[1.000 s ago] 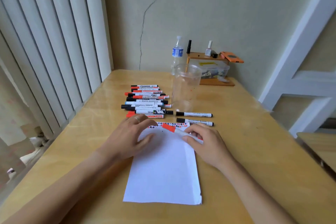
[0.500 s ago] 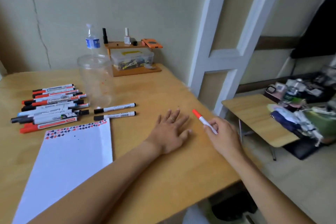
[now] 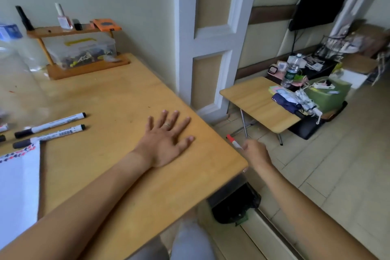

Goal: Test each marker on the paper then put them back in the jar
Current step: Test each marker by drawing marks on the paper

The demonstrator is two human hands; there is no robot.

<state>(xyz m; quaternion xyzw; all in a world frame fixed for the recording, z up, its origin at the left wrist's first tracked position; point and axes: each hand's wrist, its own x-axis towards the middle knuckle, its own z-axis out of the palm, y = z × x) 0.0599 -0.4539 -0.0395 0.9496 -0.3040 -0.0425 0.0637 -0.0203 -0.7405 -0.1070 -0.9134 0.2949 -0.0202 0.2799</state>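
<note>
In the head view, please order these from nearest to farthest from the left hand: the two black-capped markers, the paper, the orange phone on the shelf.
From the left hand, flat on the table:
1. The two black-capped markers, to its left; too close together to rank against each other.
2. The paper, at the left edge.
3. The orange phone, on the shelf by the wall.

A red-capped marker (image 3: 234,143) with a white barrel juts up and leftward past the desk's right edge, over the floor. Two black-capped white markers (image 3: 50,124) lie side by side on the desk, the nearer one touching the patterned top of the white paper (image 3: 19,183). The clear jar (image 3: 19,82) stands upright behind them at the left edge.
</note>
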